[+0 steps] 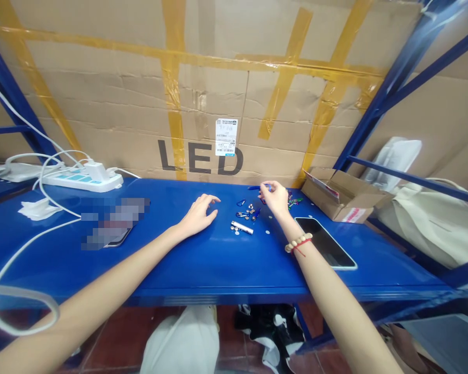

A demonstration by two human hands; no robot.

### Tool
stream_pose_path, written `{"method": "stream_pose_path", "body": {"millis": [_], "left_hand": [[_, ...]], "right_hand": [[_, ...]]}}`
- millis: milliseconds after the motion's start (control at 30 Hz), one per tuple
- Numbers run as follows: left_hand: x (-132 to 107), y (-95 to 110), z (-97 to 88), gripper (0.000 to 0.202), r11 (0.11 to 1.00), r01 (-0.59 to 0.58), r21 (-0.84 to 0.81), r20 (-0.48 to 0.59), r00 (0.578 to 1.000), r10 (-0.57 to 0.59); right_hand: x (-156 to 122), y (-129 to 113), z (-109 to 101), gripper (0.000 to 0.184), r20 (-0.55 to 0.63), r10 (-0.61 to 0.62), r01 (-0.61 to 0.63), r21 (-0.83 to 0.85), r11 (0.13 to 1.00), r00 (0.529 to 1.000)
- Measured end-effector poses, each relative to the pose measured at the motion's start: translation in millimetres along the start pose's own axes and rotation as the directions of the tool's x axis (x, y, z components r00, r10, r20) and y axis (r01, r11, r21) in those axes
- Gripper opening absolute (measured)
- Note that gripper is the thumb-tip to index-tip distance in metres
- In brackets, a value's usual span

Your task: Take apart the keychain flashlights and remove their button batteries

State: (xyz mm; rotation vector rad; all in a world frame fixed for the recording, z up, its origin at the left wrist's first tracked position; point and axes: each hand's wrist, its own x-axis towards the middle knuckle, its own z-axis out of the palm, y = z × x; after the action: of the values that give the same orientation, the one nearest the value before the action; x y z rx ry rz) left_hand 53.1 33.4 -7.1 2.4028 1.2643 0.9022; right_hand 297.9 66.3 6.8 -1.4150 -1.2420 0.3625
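My left hand [199, 211] rests on the blue shelf top [203, 265] with its fingers loosely curled and apart, holding nothing. My right hand [275, 198] is farther back, its fingertips pinched on a small blue piece [257, 187]. Between the hands lie several small parts: a silver metal cylinder [242, 227], little round discs, a blue clip [241, 202] and other small coloured pieces [293, 200]. A bead bracelet with a red string is on my right wrist.
A black phone [325, 242] lies right of my right arm. An open cardboard box [341, 195] stands at the back right. A white power strip [81, 179] with cables and a blurred item [113, 221] are at the left. A taped cardboard sheet marked LED forms the back wall.
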Motion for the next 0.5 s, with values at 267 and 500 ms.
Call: {"method": "stream_pose_path", "body": {"millis": [267,500], "left_hand": [[-10.6,27.0,6.2,0.038,0.954,-0.301,0.000,0.310,0.907,0.286],[-8.1,24.2,9.3,0.030,0.957,-0.288,0.021,0.244,0.930,0.275]], "right_hand": [[21.1,44.0,-27.5,0.024,-0.261,0.058,-0.140,-0.308,0.941,0.964],[20.4,50.7,-22.0,0.037,-0.113,0.030,-0.072,-0.388,0.919,0.993]]}}
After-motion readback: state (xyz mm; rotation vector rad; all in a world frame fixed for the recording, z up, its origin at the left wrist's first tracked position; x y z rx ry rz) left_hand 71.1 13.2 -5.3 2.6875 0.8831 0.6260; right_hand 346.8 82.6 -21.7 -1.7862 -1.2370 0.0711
